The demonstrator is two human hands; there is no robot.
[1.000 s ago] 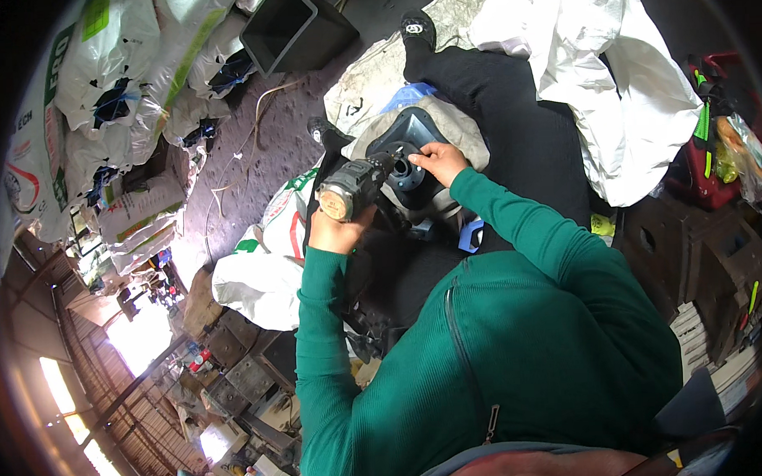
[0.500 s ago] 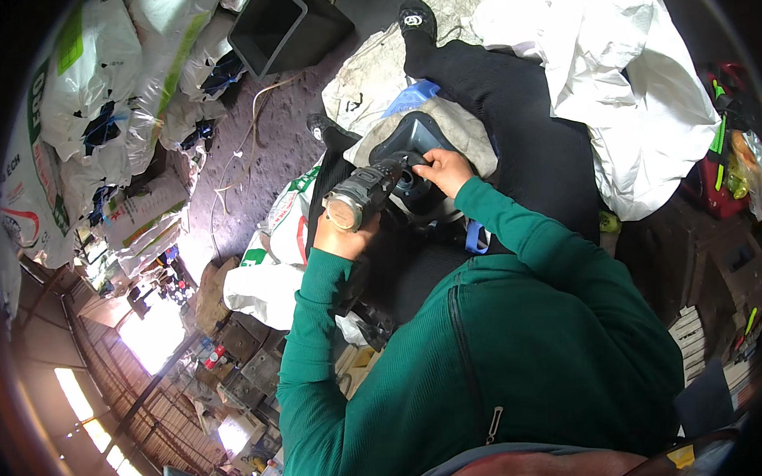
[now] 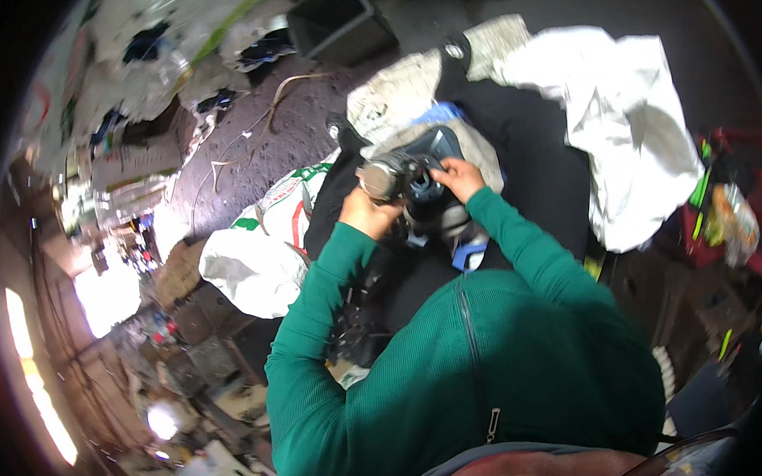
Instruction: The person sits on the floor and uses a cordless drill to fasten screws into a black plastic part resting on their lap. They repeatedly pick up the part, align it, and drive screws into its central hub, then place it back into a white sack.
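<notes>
My left hand (image 3: pixel 368 215) is closed round a cordless drill (image 3: pixel 383 179), whose round brown end points up at me and whose front leans toward a dark plastic part. That dark grey plastic part (image 3: pixel 443 142), with a wide rounded face and a round opening, lies over my lap. Its edge, close to the opening, is pinched between the thumb and fingers of my right hand (image 3: pixel 461 180). Whether the drill tip touches the part is hidden and blurred. Beneath lies a beige cloth (image 3: pixel 489 154), with a blue strap-like piece (image 3: pixel 467 256) near my waist.
White sacks (image 3: pixel 256 272) lie at my left leg, and a large white sheet (image 3: pixel 629 129) at my right. A black square bin (image 3: pixel 340 30) stands at the far left. A cord (image 3: pixel 274 107) runs along the floor. Red items and bags (image 3: pixel 733 226) sit at the far right.
The whole view has shifted and blurred. The drill is turned more upright, its round end nearer the plastic part. My right hand still grips the part.
</notes>
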